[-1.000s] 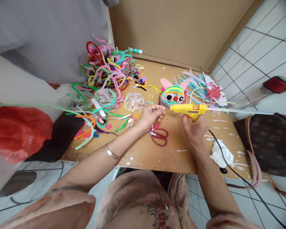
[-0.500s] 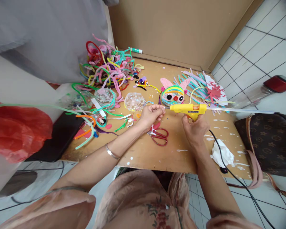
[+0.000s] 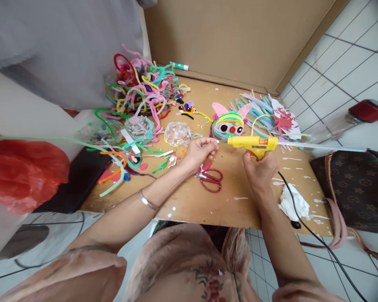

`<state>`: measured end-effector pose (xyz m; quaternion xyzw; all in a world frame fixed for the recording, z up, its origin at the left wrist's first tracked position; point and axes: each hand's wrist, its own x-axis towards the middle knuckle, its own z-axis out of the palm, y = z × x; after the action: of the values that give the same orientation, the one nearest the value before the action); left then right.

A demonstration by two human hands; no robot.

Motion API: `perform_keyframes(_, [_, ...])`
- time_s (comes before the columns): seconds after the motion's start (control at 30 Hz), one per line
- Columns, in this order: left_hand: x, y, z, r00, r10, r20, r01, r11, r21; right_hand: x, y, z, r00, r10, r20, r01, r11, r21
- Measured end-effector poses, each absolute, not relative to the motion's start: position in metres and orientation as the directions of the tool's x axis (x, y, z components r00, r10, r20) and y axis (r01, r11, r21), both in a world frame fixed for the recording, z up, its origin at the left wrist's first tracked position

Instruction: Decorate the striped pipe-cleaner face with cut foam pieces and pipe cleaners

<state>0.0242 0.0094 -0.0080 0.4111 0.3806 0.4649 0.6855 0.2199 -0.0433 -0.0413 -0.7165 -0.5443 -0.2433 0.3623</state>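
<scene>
Over table (image 3: 190, 205), R hand (image 3: 260, 170) gripping glue gun (image 3: 252, 142), shifted slightly R vs. earlier, L hand (image 3: 202, 152) pinching tiny white bit (image 3: 217, 141)

Brown tabletop (image 3: 189, 205), marked with white drips (image 3: 241, 198); red-handled scissors (image 3: 211, 181) lie near its middle; a pink-eared figure (image 3: 228, 126) sits farther back; left of that, a clear faceted piece (image 3: 178, 134) and a tangled heap of pipe cleaners (image 3: 141, 90); crumpled white tissue (image 3: 300, 204) lies front right.
</scene>
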Motion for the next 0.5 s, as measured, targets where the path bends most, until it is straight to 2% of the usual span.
perform_keyframes(0.37, [0.0243, 0.0099, -0.0099, 0.269, 0.955, -0.123, -0.341, 0.214, 0.915, 0.2160, -0.0437, -0.0384, 0.324, 0.605, 0.728, 0.941, -0.125, -0.315])
perform_keyframes(0.5, [0.0236, 0.0100, -0.0090, 0.273, 0.954, -0.127, -0.352, 0.222, 0.909, 0.2128, -0.0432, -0.0329, 0.425, 0.617, 0.662, 0.885, -0.128, -0.448])
